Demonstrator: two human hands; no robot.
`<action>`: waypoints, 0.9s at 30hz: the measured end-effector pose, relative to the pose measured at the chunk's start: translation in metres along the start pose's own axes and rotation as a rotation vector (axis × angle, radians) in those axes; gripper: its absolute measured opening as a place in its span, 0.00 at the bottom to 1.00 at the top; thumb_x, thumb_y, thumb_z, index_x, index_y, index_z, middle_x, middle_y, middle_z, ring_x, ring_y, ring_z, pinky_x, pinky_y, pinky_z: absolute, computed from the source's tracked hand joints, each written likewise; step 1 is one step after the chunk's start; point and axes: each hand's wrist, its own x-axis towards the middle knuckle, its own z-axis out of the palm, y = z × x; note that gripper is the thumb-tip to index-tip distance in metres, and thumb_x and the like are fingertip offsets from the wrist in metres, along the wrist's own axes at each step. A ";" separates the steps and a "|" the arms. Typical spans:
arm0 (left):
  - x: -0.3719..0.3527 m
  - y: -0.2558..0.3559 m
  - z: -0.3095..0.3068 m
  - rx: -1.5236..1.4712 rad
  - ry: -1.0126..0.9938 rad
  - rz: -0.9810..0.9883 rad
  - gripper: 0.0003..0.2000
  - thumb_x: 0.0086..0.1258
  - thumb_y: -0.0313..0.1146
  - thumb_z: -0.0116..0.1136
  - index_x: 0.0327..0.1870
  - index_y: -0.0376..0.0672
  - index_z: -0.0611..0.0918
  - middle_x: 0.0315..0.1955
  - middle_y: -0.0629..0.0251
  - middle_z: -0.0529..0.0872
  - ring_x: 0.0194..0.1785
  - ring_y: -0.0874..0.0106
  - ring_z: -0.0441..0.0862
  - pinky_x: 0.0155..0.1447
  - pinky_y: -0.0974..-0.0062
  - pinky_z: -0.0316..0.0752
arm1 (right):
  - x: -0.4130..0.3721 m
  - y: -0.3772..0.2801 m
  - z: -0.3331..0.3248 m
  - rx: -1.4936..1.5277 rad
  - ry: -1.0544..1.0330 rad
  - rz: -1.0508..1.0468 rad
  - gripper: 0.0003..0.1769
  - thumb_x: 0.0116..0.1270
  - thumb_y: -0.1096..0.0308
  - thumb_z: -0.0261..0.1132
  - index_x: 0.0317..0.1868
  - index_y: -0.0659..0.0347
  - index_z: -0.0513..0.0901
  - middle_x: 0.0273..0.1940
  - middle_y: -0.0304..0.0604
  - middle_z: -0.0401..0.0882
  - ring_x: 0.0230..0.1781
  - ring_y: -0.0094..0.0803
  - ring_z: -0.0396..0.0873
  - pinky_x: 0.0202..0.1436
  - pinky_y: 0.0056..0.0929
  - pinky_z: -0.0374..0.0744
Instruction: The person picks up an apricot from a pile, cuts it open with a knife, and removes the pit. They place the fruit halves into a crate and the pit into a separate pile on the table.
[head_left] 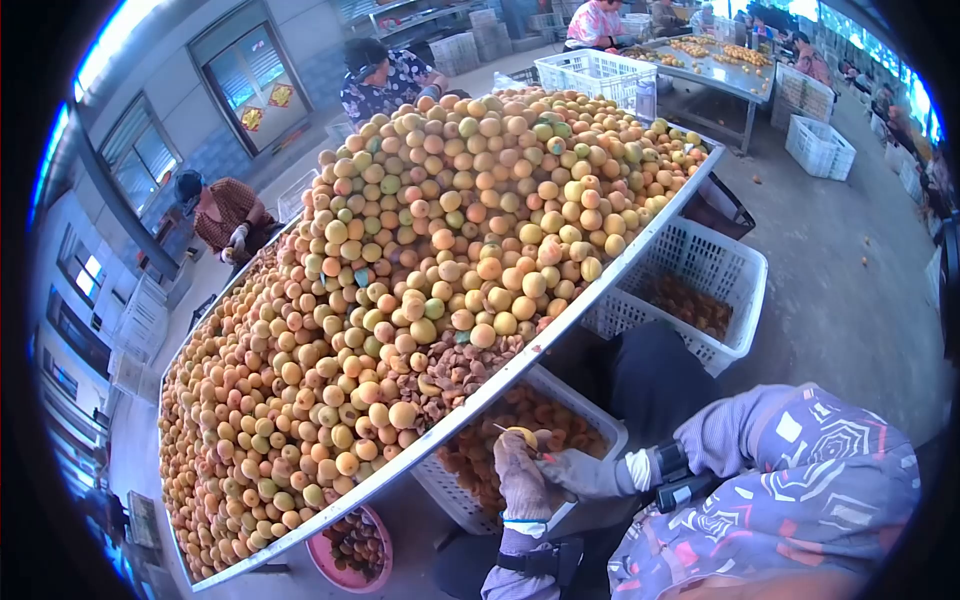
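My left hand (522, 482), in a pale glove, is closed around an apricot (521, 435) above a white crate (428, 490) of orange-brown fruit pieces. A thin pointed tip shows beside the apricot. Right against it, my gloved right hand (590, 474) has its fingers curled in; what they hold is hidden. Just beyond both hands runs the metal rim (520, 362) of a table heaped with whole apricots (450, 220). Brown pits or scraps (462, 372) are piled near that rim.
A second white crate (745, 300) with brown pieces stands to the right of my knee. Under the table's left edge is a pink basin (330, 562) of dark fruit. Two people (225, 215) work across the heap. Another metal table (720, 75) stands behind.
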 end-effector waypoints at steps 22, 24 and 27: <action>-0.007 0.024 0.001 0.798 0.115 0.725 0.31 0.45 0.39 0.71 0.53 0.38 0.76 0.45 0.54 0.78 0.51 0.56 0.74 0.58 0.63 0.67 | 0.055 -0.019 -0.067 0.707 0.127 0.581 0.19 0.68 0.61 0.56 0.54 0.63 0.72 0.42 0.46 0.76 0.41 0.33 0.76 0.44 0.26 0.76; -0.006 0.026 0.000 0.883 0.110 0.789 0.31 0.47 0.42 0.71 0.53 0.38 0.76 0.45 0.54 0.78 0.51 0.56 0.74 0.58 0.62 0.67 | 0.055 -0.014 -0.064 0.628 0.059 0.515 0.23 0.66 0.66 0.58 0.60 0.64 0.68 0.50 0.50 0.74 0.51 0.39 0.75 0.54 0.33 0.75; -0.004 0.023 0.005 0.779 0.157 0.904 0.23 0.49 0.36 0.61 0.49 0.37 0.77 0.39 0.55 0.77 0.46 0.57 0.73 0.52 0.62 0.69 | 0.043 0.016 -0.045 0.037 -0.006 0.069 0.30 0.61 0.69 0.60 0.64 0.65 0.64 0.56 0.56 0.69 0.59 0.49 0.69 0.64 0.38 0.67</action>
